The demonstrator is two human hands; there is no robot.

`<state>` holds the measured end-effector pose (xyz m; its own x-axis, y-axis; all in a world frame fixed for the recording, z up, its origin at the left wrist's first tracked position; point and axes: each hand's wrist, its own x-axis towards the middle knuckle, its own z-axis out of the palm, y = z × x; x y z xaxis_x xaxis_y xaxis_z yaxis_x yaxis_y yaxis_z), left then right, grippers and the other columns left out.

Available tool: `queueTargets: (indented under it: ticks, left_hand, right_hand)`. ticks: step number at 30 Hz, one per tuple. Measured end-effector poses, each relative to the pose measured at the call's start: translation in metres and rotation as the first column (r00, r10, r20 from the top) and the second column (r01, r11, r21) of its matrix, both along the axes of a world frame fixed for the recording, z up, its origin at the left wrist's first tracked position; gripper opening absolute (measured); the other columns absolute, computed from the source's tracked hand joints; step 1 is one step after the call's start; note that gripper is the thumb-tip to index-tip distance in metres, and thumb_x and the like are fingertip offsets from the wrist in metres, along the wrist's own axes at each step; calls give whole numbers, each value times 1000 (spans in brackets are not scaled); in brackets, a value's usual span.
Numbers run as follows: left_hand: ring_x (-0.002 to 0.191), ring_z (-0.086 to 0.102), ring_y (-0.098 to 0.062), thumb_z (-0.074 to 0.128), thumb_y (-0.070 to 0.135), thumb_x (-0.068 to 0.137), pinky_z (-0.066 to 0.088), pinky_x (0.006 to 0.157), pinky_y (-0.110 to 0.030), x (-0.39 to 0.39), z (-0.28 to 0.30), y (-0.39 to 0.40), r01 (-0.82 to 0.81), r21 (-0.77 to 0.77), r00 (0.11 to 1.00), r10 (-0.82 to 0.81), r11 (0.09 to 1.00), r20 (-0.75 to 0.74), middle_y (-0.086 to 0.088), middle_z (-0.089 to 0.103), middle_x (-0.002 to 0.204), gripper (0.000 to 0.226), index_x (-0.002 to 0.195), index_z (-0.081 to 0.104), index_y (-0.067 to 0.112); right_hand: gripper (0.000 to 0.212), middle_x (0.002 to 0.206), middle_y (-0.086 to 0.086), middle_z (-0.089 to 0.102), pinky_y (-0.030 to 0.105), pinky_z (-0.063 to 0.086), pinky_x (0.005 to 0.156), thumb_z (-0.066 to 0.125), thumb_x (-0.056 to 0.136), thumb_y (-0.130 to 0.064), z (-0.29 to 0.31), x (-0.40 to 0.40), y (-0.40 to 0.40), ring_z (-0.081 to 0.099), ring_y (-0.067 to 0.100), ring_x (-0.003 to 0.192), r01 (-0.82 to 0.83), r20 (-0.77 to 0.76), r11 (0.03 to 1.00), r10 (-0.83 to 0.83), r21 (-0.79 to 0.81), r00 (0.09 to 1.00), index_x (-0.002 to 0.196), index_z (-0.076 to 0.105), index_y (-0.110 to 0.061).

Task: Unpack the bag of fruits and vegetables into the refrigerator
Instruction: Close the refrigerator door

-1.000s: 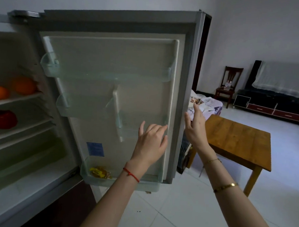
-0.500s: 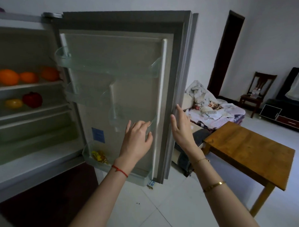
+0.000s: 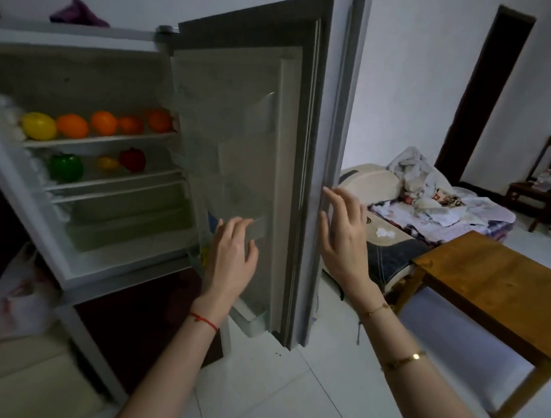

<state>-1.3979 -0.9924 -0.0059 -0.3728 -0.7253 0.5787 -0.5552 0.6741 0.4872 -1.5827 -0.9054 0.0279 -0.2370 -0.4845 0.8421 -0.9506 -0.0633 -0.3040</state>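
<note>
1. The left hand (image 3: 232, 264) lies flat, fingers straight, against the inner side of the grey refrigerator door (image 3: 257, 163), touching a clear plastic door shelf (image 3: 251, 226); this grip holds nothing.
2. The right hand (image 3: 344, 240) presses straight fingers on the door's outer edge, also holding nothing.
3. In the open white refrigerator (image 3: 84, 74), a yellow lemon (image 3: 39, 125) and round oranges (image 3: 104, 123) sit on the top shelf; a green pepper (image 3: 65, 167) and a red pepper (image 3: 132, 160) sit below.
4. A white plastic bag (image 3: 14, 295) lies at lower left, beside the refrigerator.
5. A brown wooden surface (image 3: 501, 282) stands at right.
</note>
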Motion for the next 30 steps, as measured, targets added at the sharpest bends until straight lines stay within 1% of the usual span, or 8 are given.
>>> queueTargets:
  ticks: [3,5,10,15,19,23,27,30]
  left_hand:
    - [137,39,-27,55,13,93,34,109,-33,25,-4,4,-70,24,997,70,997,-14,-9,48,140,42,134,50,9]
    - [138,38,-26,54,14,94,34,107,-30,41,-6,7,-110,27,994,111,994,-14,-9,46,142,43,136,48,9]
    - [134,42,-18,52,19,95,31,103,-21,83,-5,10,-170,40,985,170,985,-10,-6,40,147,50,143,40,11]
    - [143,31,-21,47,24,99,26,106,-24,127,-6,6,-202,66,979,200,977,29,-6,28,157,54,149,30,13]
    - [147,22,-22,39,31,101,26,109,-29,161,-10,1,-184,109,983,180,977,48,-3,16,162,56,152,22,17]
    - [149,15,-19,36,36,102,18,109,-27,191,-10,0,-174,81,981,166,981,96,-1,15,162,57,154,15,21]
    - [148,15,-17,37,38,101,16,111,-27,223,-11,-5,-144,68,985,136,987,103,0,17,162,60,154,13,21]
    - [147,23,-14,39,41,100,23,113,-27,247,-12,-13,-126,69,989,120,990,88,0,18,162,64,155,11,23]
  right_hand:
    - [53,153,10,33,45,33,115,49,100,-16,3,18,1,32,23,139,-57,-18,998,57,-17,998,149,33,-7]
    - [59,158,9,27,47,28,118,50,99,-12,3,30,-2,25,22,147,-125,-30,992,126,6,992,152,26,-5]
    - [65,160,10,24,42,19,123,55,94,-5,-1,67,-13,19,22,150,-241,-86,970,241,10,967,151,24,2]
    - [65,161,11,20,46,20,123,54,95,-8,-12,113,-31,18,28,150,-326,-99,945,324,-2,941,151,22,1]
    - [64,160,13,20,44,19,123,52,95,-8,-16,153,-44,19,30,150,-372,-112,928,368,-13,923,150,22,2]
    - [65,160,14,20,46,21,122,57,94,-4,-19,196,-60,20,32,150,-408,-108,913,403,-26,909,149,22,6]
    - [62,160,16,21,47,23,122,54,96,-6,-19,242,-74,20,31,150,-456,-71,890,455,-4,888,149,23,7]
    - [62,161,15,19,50,23,121,49,98,-9,-22,273,-86,17,30,151,-483,-62,875,485,41,873,150,20,4]
